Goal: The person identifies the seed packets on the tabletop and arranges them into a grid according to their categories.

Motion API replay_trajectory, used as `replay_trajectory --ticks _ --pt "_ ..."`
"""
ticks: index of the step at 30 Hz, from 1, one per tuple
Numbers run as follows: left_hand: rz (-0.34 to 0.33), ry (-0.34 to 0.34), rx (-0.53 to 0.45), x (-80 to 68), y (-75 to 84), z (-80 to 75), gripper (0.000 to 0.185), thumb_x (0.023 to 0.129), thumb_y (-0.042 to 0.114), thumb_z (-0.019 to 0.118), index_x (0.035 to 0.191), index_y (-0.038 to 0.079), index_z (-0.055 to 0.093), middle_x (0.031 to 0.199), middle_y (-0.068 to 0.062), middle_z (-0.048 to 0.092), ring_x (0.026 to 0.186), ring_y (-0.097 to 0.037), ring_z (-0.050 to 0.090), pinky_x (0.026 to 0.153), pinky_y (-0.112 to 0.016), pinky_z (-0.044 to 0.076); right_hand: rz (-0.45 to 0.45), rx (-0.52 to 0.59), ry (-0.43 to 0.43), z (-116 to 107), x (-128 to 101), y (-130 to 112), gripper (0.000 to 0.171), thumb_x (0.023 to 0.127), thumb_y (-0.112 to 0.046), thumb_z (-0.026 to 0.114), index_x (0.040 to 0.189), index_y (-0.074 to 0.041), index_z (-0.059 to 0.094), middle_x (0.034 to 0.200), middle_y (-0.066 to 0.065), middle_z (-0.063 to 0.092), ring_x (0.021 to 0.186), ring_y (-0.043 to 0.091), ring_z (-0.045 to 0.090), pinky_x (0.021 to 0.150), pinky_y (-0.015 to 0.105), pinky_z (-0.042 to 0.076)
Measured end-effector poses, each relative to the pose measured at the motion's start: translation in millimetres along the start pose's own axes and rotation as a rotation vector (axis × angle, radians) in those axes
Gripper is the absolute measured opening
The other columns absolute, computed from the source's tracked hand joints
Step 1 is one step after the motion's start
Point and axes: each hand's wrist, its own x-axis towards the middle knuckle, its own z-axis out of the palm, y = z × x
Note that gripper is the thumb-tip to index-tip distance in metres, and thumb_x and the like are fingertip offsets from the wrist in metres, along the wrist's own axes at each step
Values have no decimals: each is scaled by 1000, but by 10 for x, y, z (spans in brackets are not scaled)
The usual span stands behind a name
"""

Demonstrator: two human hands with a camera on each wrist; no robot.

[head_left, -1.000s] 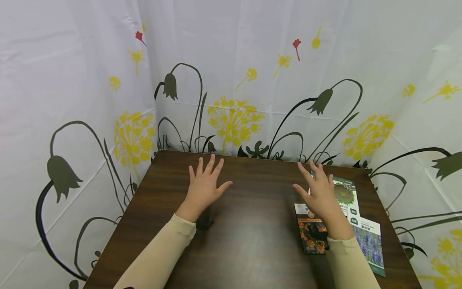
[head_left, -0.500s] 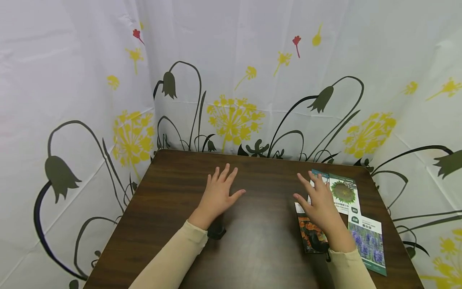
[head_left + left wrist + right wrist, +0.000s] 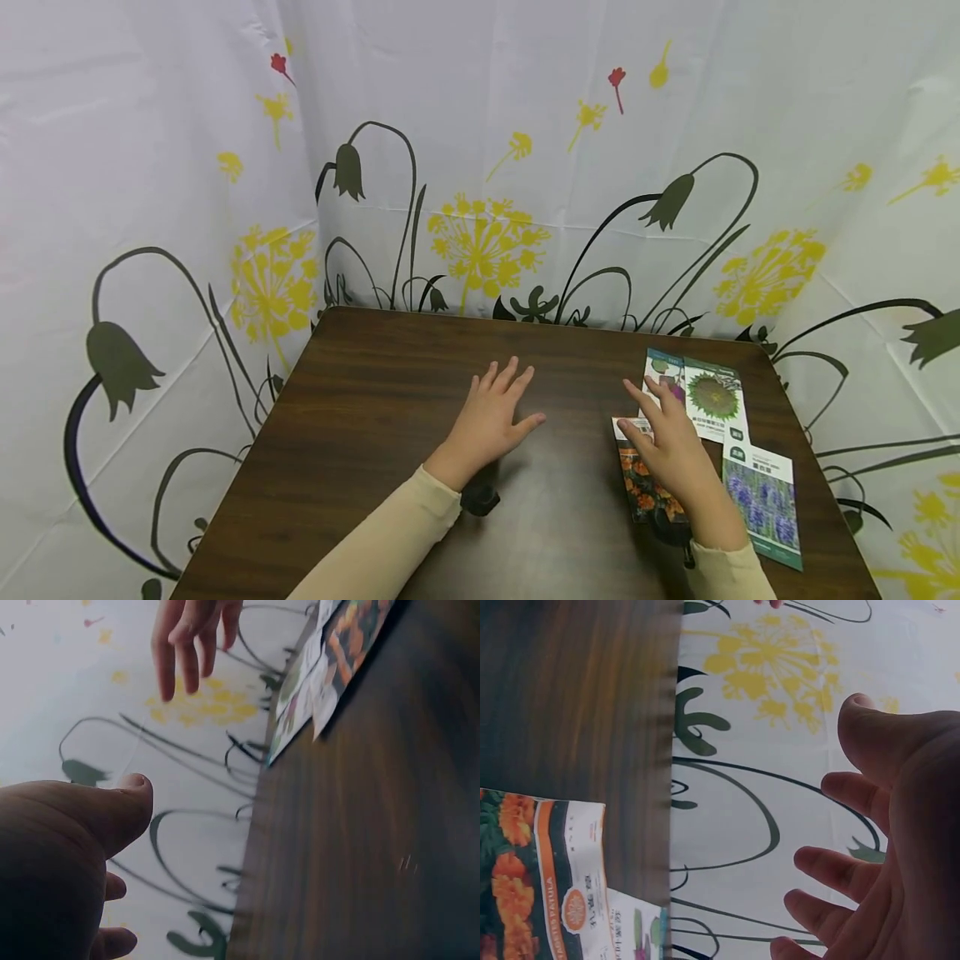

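Note:
My left hand (image 3: 487, 425) hovers over the middle of the table with its fingers spread and nothing in it. At the right, my right hand (image 3: 672, 446), fingers also spread and holding nothing, hangs above several seed packets. Nearest to it lies the packet with orange flowers (image 3: 639, 479), partly hidden under the hand and wrist. Behind that are a packet with a green-rimmed round flower head (image 3: 712, 396) and a packet with a purple bloom (image 3: 660, 367). The packet with purple flower spikes (image 3: 763, 500) lies nearest the right edge. The right wrist view shows the orange-flower packet (image 3: 514, 877) below the open fingers.
The dark wood table (image 3: 360, 392) reaches back to a white curtain (image 3: 465, 100) printed with yellow and dark green flowers. Black wrist cameras are strapped below both hands, the left camera (image 3: 480, 498) showing plainly.
My left hand has moved right and nearer to me, toward the middle of the table. My right hand has drawn slightly nearer, uncovering more of the back packets. The packets lie as before.

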Motion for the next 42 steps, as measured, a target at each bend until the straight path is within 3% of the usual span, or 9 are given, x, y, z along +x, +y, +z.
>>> replay_trajectory --ticks 4,7,10,18,23,27,37,42 --pt "39 -29 -13 -29 181 113 83 105 67 60 173 29 33 182 -8 26 168 -43 25 132 -70 25 6 33 -11 29 -78 7 70 109 -33 69 172 -25 39 174 29 30 117 42 71 98 66 59" --pt "69 -47 -11 -46 302 212 81 105 66 60 173 29 35 182 -8 27 168 -42 27 132 -69 27 10 36 -13 53 -135 28 70 109 -32 70 171 -27 39 173 30 32 106 36 76 88 57 64" --pt "87 -58 -9 -48 400 297 80 105 64 61 172 28 37 181 -8 29 167 -41 28 132 -67 28 10 41 -11 76 -197 62 71 108 -27 72 171 -25 40 172 32 32 113 39 71 89 56 64" --pt "146 -118 24 -17 643 544 78 106 66 60 172 31 37 180 -7 32 166 -39 33 130 -63 35 27 38 19 103 -358 161 67 107 -25 74 168 -21 46 166 34 39 143 62 46 103 80 47" --pt "198 -193 69 -26 787 719 77 105 66 60 171 32 39 179 -7 36 163 -39 38 127 -61 40 38 52 24 128 -466 222 64 104 -20 77 163 -13 53 162 36 43 141 61 48 102 77 50" --pt "230 -212 109 -29 871 831 75 105 64 61 170 31 42 177 -6 39 162 -38 42 127 -57 42 73 70 11 149 -548 278 59 104 -18 76 159 -10 56 161 34 45 142 60 48 102 78 49" --pt "281 -218 138 21 1066 906 73 108 61 58 168 22 46 176 -8 40 165 -33 37 133 -44 36 122 76 -10 173 -636 380 46 106 -19 74 149 -7 65 154 34 52 143 61 48 107 80 45" --pt "331 -236 141 72 1126 944 68 110 59 56 168 25 46 178 -3 37 166 -29 34 133 -41 35 153 49 -57 166 -691 406 43 105 -18 75 146 -7 67 155 36 51 141 62 50 106 80 46"
